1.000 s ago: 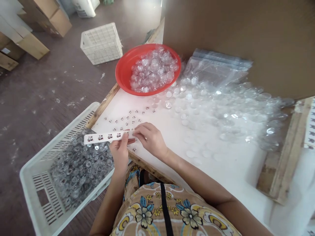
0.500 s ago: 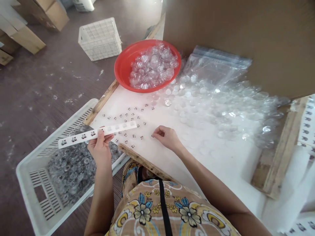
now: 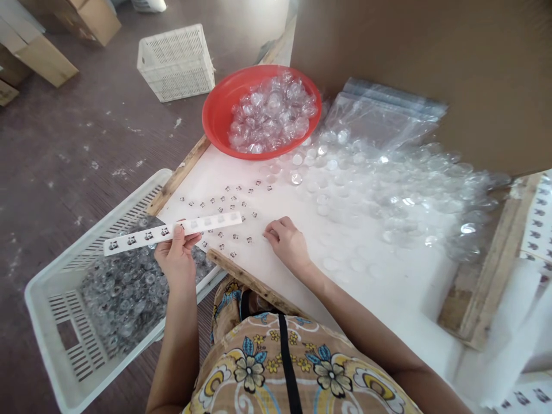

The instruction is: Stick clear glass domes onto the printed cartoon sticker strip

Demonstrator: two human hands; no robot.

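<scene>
My left hand (image 3: 176,256) grips a white sticker strip (image 3: 137,237) between thumb and fingers, above the near left corner of the white table. Small dark panda pictures run along its left part, while the right part shows only faint marks. My right hand (image 3: 288,242) is just over the tabletop, fingertips drawn together and pointing left; whatever is between them is hidden. Left of that hand, several small panda stickers (image 3: 236,236) lie spread in loose rows on the table (image 3: 259,253).
A red basin (image 3: 215,123) of clear round pieces stands at the table's back corner. Loose clear discs (image 3: 405,201) and plastic bags (image 3: 383,118) cover the right side. A white crate (image 3: 47,345) of small clear parts sits below left; another white crate (image 3: 176,66) is on the floor.
My right hand has moved slightly left and its fingers have turned more downward; the dark speck at its fingertips no longer shows. My left hand still holds the strip in nearly the same place.
</scene>
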